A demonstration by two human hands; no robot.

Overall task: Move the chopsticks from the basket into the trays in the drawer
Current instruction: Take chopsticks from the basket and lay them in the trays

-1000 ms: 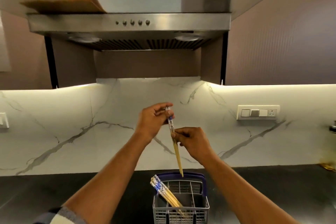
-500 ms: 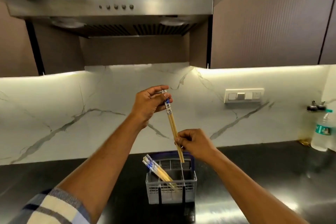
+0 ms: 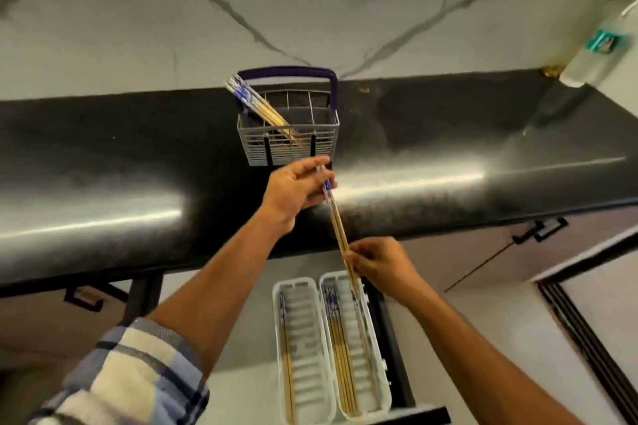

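Observation:
A grey wire basket [image 3: 321,140] with a blue handle stands on the black counter and holds several blue-topped wooden chopsticks [image 3: 257,106] leaning to the left. My left hand [image 3: 295,188] pinches the blue top end of a pair of chopsticks [image 3: 337,226], and my right hand [image 3: 381,262] grips their lower part. The pair slants down over the counter edge toward two white trays in the open drawer. The left tray [image 3: 303,338] holds a few chopsticks, the right tray [image 3: 366,345] holds several.
The black counter [image 3: 448,155] runs across the view, with a marble wall behind it. A plastic bottle [image 3: 599,48] stands at the far right of the counter. Cabinet doors with black handles [image 3: 540,229] sit below the counter on the right.
The view has tilted down from the hood to the counter and open drawer. Both hands have carried the pair of chopsticks down from above the basket to just over the right tray.

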